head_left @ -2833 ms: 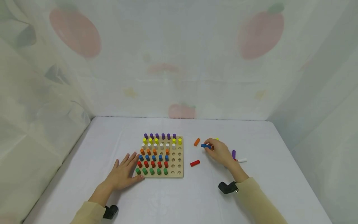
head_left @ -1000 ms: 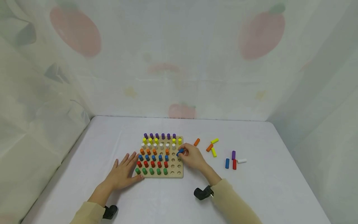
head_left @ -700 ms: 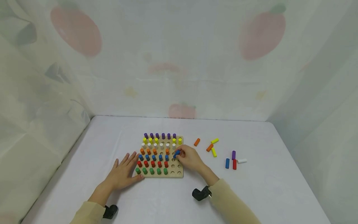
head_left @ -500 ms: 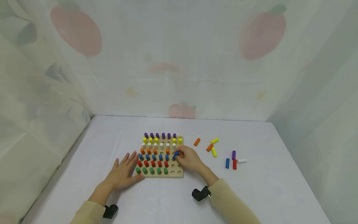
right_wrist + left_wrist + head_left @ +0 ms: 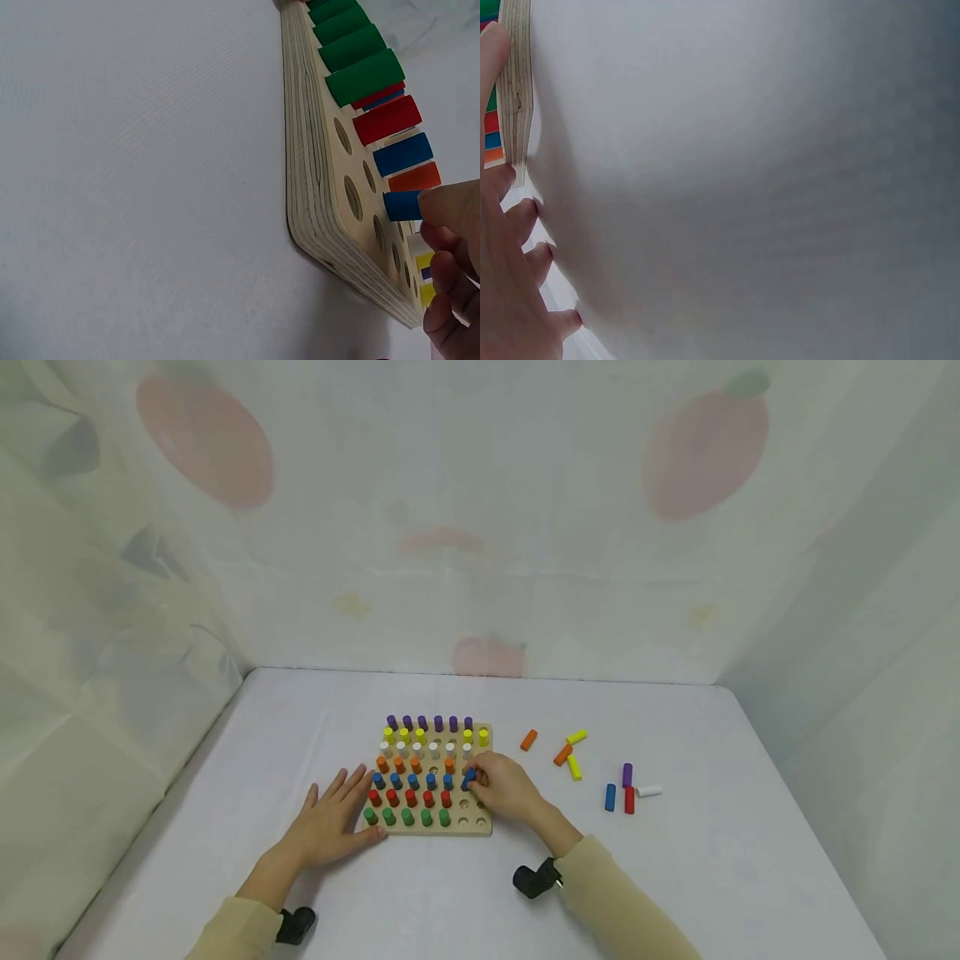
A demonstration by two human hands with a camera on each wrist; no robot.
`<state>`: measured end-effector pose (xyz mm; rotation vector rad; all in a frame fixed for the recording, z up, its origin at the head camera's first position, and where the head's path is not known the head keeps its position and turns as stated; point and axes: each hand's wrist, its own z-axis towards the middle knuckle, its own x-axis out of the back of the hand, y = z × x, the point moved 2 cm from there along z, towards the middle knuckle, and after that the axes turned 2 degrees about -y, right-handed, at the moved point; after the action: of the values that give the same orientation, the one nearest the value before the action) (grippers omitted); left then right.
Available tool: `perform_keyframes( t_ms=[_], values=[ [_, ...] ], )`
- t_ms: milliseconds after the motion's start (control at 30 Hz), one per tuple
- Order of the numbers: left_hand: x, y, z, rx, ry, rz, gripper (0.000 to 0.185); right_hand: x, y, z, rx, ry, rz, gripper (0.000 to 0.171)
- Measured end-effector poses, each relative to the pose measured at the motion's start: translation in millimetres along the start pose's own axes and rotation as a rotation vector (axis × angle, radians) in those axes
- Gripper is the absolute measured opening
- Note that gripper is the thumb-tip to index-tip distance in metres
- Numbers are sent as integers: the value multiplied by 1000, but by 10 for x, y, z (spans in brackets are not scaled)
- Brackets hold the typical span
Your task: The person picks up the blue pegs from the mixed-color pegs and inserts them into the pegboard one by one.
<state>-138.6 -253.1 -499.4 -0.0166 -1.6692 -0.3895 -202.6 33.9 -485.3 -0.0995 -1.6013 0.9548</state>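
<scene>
My right hand (image 5: 506, 787) pinches a blue peg (image 5: 468, 781) between thumb and fingers, over the right part of a wooden pegboard (image 5: 485, 832). In the right wrist view, that blue peg (image 5: 403, 206) stands with its lower end at a hole, in line with the row of other blue pegs. Rows of purple, yellow, white, orange, blue, red and green pegs fill much of the board. My left hand (image 5: 326, 828) lies with fingers spread at the board's left edge. Its thumb touches the front left corner, and the left wrist view shows the wooden board side (image 5: 516, 90) beside the thumb.
Loose pegs lie right of the board: an orange peg (image 5: 528, 740), another orange peg (image 5: 562, 755) between two yellow ones, and farther right a purple peg (image 5: 627, 775), a blue peg (image 5: 610, 797), a red peg (image 5: 629, 800) and a white peg (image 5: 648, 791).
My right hand has carried the blue peg left from the loose pegs to the board and lowered it at a hole. A red peg lying beside the board earlier is gone. The left hand stays put.
</scene>
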Motion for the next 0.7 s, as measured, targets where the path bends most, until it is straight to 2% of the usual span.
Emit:
perform_keyframes(
  t_ms=[267,533,700],
  values=[
    [-8,-3,4,5,-4,-1,95,-2,-5,11,-7,-13,-12,15],
    [-9,-7,7,9,-5,-3,96,-26,-7,17,33,-10,-9,15],
    [-6,-1,6,11,-8,-6,96,-40,-22,12,29,-3,-8,16]
  ],
)
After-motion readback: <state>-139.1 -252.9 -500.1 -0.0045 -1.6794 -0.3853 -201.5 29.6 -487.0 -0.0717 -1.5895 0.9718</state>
